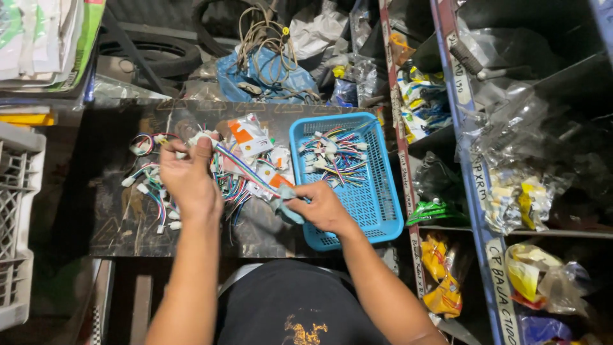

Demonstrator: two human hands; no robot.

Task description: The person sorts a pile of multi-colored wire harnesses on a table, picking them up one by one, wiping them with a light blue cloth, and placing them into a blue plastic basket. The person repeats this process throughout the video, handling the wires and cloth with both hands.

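I see my left hand (188,179) pinched on a multicoloured wire harness (239,166) above the dark table (115,236), my right hand (322,206) clamped on a pale cloth (284,203), white-and-orange packets (250,135) behind, blue basket (377,204) of harnesses right.

1. A small white packet with an orange corner (249,137) lay on the dark worktop (115,236), just left of the blue basket (377,211).
2. More small white and orange packets (276,167) lay beside it, among coloured wires.
3. A blue plastic bag (268,80) sat behind the worktop, with cords on top.
4. White strip labels (476,176) with dark lettering ran along the shelf edges on the right.
5. Clear bags with yellow and white contents (520,201) filled a right shelf compartment.
6. Yellow packets (444,291) and a green packet (434,211) lay in the lower shelf.
7. Stacked white and green printed sacks (54,38) stood at the upper left.
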